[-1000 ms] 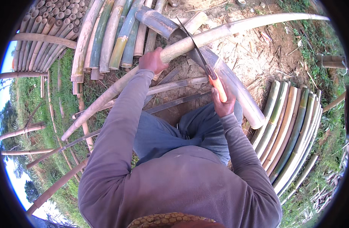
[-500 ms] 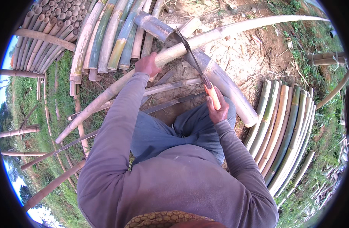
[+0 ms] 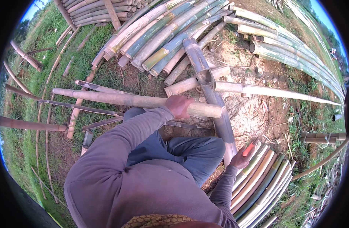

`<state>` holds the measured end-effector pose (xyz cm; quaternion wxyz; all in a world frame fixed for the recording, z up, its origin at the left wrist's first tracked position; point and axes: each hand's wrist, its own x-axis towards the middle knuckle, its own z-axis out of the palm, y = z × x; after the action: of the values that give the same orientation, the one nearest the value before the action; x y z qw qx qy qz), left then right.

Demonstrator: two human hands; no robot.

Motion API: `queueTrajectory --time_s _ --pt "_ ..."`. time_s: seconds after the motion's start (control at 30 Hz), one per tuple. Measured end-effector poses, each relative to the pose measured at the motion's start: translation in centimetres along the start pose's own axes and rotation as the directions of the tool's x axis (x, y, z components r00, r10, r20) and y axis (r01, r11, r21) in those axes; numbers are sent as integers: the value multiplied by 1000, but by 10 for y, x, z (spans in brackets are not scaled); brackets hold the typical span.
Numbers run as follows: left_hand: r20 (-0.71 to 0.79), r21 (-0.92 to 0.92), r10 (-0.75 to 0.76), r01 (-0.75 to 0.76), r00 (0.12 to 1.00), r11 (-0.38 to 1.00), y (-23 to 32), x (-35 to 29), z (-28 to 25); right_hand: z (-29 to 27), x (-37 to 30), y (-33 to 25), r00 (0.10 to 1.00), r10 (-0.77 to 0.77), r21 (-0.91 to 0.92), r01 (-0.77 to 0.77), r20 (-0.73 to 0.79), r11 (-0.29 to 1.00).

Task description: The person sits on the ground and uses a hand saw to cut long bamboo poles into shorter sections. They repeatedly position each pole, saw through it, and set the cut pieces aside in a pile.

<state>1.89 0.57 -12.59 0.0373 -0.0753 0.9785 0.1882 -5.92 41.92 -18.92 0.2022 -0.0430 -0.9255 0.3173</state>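
My left hand (image 3: 179,106) is clamped over the top of a pale bamboo pole (image 3: 136,100), fingers wrapped round it near its cut right-hand end. The pole lies almost level across my front, above my knees, its far end reaching out over the grass to my left. My right hand (image 3: 241,157) is closed round the orange handle of a knife (image 3: 248,149), low at my right side; the blade I cannot make out. That hand sits just beside a darker bamboo trunk (image 3: 208,85) that runs away from me and passes under the pole's end. A long thin split piece (image 3: 273,92) stretches off to the right from that crossing. To my right, a row of split slats (image 3: 258,182) lies side by side on the ground, touching one another. Ahead, a fan of green and yellow poles (image 3: 170,34) is heaped, with another stack (image 3: 102,9) behind it. Bare dirt with chips lies open between the trunk and the slats.
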Motion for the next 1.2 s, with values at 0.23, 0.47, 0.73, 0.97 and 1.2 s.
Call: queueTrajectory --time_s 0.23,0.47,0.73,0.97,1.2 --pt "-46 -5 83 -84 995 996 53 -13 -42 -19 -16 -8 968 38 -381 62 250 923" --pt "-137 -33 234 -240 963 970 117 -40 -26 -66 -19 -171 387 -894 -130 922 228 365" --pt "-780 -258 -184 -40 598 965 15 -154 -56 -79 57 -144 163 -973 -109 983 162 146" --pt "52 -938 -995 -346 -83 -20 -178 -269 25 -104 91 -108 217 -975 -314 929 37 195" --pt "197 -770 -937 -546 287 -329 -125 -228 3 -120 98 -41 470 -857 -381 847 210 371"
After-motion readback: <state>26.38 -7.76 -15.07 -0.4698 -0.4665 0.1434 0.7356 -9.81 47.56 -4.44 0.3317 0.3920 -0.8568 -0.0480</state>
